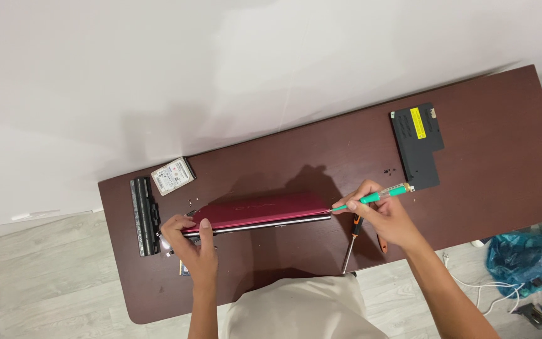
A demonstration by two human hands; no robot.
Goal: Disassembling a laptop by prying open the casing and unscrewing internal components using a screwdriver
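Where the dark reddish-brown tabletop runs slantwise beside a white wall, a pink-red laptop stands on its edge near the middle of the near long edge, lid and base close together and its silver rim facing the person. Well apart from it, toward the tabletop's right end and nearer the far edge, lies a black cover panel with a yellow label. At the left end a long black battery bar lies parallel to the short edge, and just beyond it, at the far left corner, rests a silver hard drive. A second screwdriver, with a black and orange handle, lies at the near edge just beside the right wrist, its shaft overhanging the edge. A few tiny screws sit between the drive and the laptop.

The left hand closes its grip around the laptop's left end, thumb on the red lid and fingers under the base. The right hand pinches a green-handled screwdriver, whose tip touches the laptop's right end.
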